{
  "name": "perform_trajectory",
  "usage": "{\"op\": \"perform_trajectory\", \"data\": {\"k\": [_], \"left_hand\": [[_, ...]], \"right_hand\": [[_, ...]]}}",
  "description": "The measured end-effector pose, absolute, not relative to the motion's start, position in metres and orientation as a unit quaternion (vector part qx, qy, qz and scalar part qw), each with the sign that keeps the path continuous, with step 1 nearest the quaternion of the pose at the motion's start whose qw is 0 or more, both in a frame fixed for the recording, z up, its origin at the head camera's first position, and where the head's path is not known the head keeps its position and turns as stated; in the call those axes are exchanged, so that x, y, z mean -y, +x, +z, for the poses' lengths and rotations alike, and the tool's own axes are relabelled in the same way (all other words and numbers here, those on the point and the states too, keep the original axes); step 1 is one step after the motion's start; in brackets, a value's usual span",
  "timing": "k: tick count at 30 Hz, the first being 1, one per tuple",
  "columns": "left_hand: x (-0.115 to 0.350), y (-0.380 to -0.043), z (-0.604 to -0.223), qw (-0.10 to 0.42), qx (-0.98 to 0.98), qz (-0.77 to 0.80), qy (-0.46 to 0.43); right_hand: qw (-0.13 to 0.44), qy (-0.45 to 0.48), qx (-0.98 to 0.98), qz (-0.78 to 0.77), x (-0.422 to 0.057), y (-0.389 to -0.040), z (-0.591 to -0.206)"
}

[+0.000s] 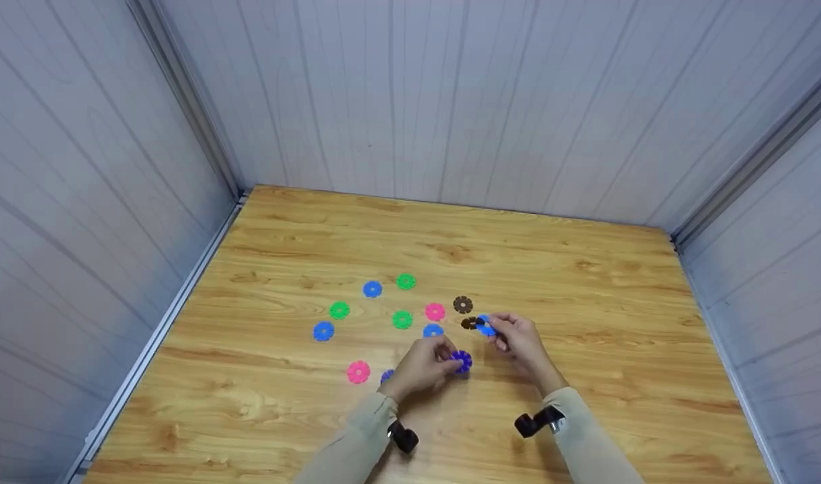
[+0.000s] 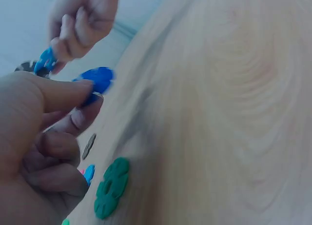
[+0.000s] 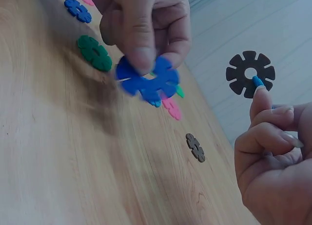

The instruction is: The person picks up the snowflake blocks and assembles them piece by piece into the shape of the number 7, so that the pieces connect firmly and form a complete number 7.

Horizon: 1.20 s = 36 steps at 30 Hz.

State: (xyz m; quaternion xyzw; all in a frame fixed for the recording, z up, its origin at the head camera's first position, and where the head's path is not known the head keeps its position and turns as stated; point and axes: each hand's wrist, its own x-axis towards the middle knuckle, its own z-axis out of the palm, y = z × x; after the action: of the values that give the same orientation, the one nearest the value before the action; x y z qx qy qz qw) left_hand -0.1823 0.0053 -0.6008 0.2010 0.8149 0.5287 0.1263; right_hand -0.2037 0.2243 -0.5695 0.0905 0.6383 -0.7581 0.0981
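My left hand (image 1: 420, 364) pinches a dark blue flower-shaped disc (image 1: 462, 361) with slotted edges, between thumb and fingers. To its right, my right hand (image 1: 523, 341) holds a lighter blue slotted disc (image 1: 485, 327) by its edge. A brown slotted disc (image 1: 470, 323) is joined to that blue one at an angle; the right wrist view shows the brown disc (image 3: 237, 71) face-on, above the fingertips. Both hands are raised over the wooden table, their discs close but apart. In the left wrist view the dark blue disc (image 2: 101, 78) is partly hidden by the thumb.
Several loose discs lie flat on the wooden table (image 1: 585, 289): green (image 1: 402, 319), pink (image 1: 435, 311), blue (image 1: 323, 331) and brown (image 1: 463, 304). A purple-blue disc (image 1: 387, 376) is partly behind the left wrist. Pale panel walls (image 1: 410, 101) enclose the table.
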Motion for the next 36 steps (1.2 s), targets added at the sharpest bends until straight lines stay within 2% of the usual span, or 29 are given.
{"op": "perform_trajectory", "data": {"k": [8,16,21,29,36], "left_hand": [[0.006,-0.195,-0.6,0.109,-0.712,0.686,0.104],[0.008,-0.198,-0.586,0.111,-0.646,0.754,0.043],[0.008,-0.194,-0.568,0.118,-0.627,0.769,0.036],[0.005,-0.201,-0.587,0.134,-0.615,0.777,0.031],[0.005,-0.198,-0.587,0.141,-0.602,0.785,0.025]], "right_hand": [[0.099,0.084,-0.605,-0.785,-0.224,-0.202,-0.569],[0.107,0.068,-0.568,-0.813,-0.224,-0.201,-0.567],[0.118,0.063,-0.561,-0.817,-0.225,-0.2,-0.567],[0.136,0.024,-0.55,-0.824,-0.225,-0.198,-0.568],[0.133,0.018,-0.563,-0.816,-0.221,-0.197,-0.571]]}}
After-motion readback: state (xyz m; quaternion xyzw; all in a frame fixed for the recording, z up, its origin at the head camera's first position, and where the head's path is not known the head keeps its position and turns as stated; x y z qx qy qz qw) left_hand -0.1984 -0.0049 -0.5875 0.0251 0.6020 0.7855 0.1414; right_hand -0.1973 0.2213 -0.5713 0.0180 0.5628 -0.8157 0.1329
